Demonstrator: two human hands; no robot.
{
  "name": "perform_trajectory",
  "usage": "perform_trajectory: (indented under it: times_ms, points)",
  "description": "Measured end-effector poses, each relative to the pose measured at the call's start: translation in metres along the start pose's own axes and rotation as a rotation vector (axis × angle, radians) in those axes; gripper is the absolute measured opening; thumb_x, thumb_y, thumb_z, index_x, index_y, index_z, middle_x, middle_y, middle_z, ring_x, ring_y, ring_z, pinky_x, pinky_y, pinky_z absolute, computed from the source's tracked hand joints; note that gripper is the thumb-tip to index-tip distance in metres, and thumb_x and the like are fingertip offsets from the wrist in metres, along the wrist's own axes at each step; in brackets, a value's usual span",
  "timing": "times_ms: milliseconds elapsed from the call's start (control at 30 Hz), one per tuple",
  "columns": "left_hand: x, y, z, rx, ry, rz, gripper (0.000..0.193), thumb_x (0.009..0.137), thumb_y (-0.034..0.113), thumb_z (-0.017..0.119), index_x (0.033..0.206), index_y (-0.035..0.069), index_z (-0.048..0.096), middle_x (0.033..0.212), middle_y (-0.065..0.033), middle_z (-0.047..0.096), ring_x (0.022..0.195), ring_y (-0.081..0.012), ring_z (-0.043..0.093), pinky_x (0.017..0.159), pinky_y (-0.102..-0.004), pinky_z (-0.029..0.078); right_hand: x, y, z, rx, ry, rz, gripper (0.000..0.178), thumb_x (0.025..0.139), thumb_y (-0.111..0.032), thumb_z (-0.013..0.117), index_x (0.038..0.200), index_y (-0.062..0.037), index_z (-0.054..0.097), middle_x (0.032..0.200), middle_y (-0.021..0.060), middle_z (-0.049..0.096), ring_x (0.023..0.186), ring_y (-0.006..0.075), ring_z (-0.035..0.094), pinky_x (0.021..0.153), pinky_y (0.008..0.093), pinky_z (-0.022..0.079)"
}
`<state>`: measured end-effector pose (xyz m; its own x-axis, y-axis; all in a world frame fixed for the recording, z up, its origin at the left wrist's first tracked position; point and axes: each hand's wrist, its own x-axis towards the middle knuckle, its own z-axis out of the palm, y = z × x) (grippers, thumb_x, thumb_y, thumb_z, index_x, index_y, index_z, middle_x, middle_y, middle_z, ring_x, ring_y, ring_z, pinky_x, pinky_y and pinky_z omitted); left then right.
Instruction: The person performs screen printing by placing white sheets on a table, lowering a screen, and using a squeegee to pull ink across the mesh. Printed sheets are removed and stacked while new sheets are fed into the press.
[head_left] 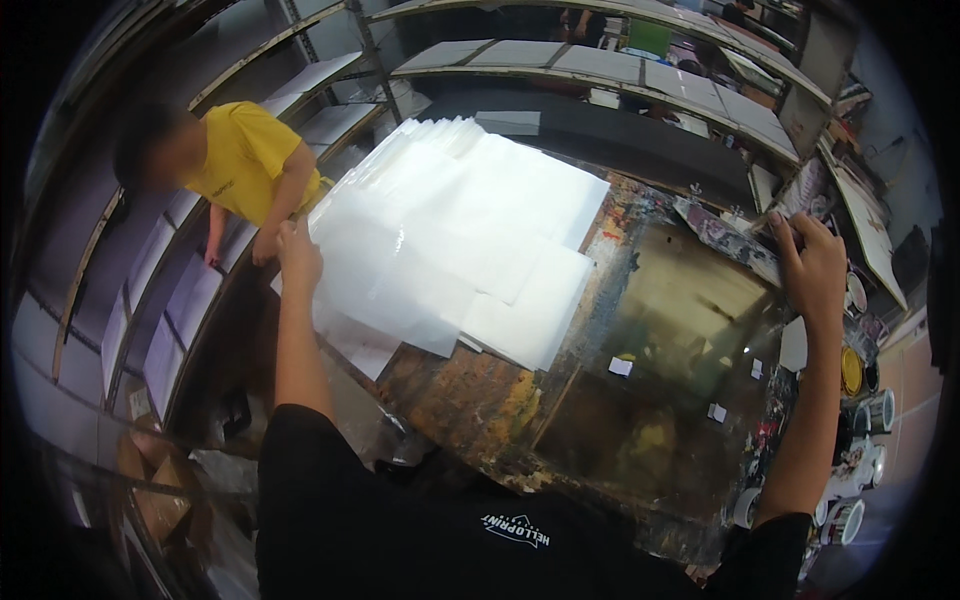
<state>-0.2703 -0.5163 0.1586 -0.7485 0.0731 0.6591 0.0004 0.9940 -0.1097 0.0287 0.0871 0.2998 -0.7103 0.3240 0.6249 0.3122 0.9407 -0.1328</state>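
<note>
My left hand is pinched closed at the left edge of a thin translucent sheet. That sheet lies slantwise over a thick stack of white sheets on the stained worktable. Out to the right, my right hand is raised with its fingers curled, beside the far end of a paint-smeared bar. Whatever sits between those fingers is too hard to make out. Below and left of it is a brownish, see-through rectangular panel with small white pieces on it.
A person in a yellow shirt stands at the left, one hand close to mine. Racks with pale boards run along the back and left. Paint tubs crowd the right edge. Cardboard boxes sit low at the left.
</note>
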Motion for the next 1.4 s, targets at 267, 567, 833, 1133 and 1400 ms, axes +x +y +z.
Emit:
perform_trajectory:
  times_ms: [267, 567, 833, 1133, 1400]
  points:
    - [-0.063, 0.227, 0.002, -0.950, -0.325, 0.427, 0.034, 0.093, 0.023, 0.076, 0.120, 0.004, 0.071, 0.120, -0.0182, 0.071, 0.110, -0.0373, 0.067, 0.098, -0.0431, 0.053, 0.000, 0.011, -0.001, 0.006, 0.015, -0.039, 0.064, 0.101, -0.057, 0.055, 0.076, 0.0023, 0.056, 0.076, 0.0197, 0.058, 0.076, 0.0381, 0.053, 0.077, 0.0428, 0.038]
    - [-0.079, 0.338, 0.028, -0.330, -0.681, 0.464, 0.091, 0.099, 0.065, 0.052, 0.156, -0.004, 0.039, 0.162, -0.0301, 0.036, 0.151, -0.0491, 0.031, 0.125, -0.0574, 0.022, 0.009, 0.004, -0.003, 0.104, 0.001, -0.028, 0.063, 0.099, -0.054, 0.060, 0.079, 0.0055, 0.065, 0.073, 0.0225, 0.061, 0.070, 0.0412, 0.060, 0.067, 0.0467, 0.045]
    - [-0.037, 0.324, 0.072, -0.471, -0.471, 0.447, 0.076, 0.100, 0.057, 0.057, 0.142, -0.006, 0.054, 0.139, -0.0286, 0.059, 0.133, -0.0440, 0.053, 0.116, -0.0555, 0.037, 0.011, 0.000, -0.008, 0.006, -0.036, 0.036, 0.068, 0.098, -0.061, 0.056, 0.077, 0.0025, 0.066, 0.079, 0.0224, 0.064, 0.079, 0.0415, 0.059, 0.080, 0.0469, 0.041]
    - [0.114, 0.241, 0.098, -0.143, -0.560, 0.004, 0.028, 0.095, 0.009, 0.061, 0.119, 0.002, 0.071, 0.126, -0.0211, 0.069, 0.121, -0.0367, 0.066, 0.101, -0.0476, 0.055, 0.009, 0.010, 0.002, 0.015, 0.007, 0.002, 0.062, 0.101, -0.053, 0.057, 0.077, 0.0045, 0.056, 0.072, 0.0188, 0.054, 0.071, 0.0379, 0.050, 0.077, 0.0429, 0.039]
    - [0.146, 0.198, 0.108, -0.034, -0.845, -0.223, 0.041, 0.098, 0.019, 0.063, 0.139, 0.015, 0.067, 0.150, -0.0090, 0.060, 0.138, -0.0298, 0.058, 0.108, -0.0473, 0.047, 0.014, 0.001, -0.003, 0.010, -0.059, 0.088, 0.055, 0.101, -0.050, 0.059, 0.086, 0.0025, 0.064, 0.077, 0.0162, 0.057, 0.076, 0.0343, 0.049, 0.078, 0.0414, 0.040]
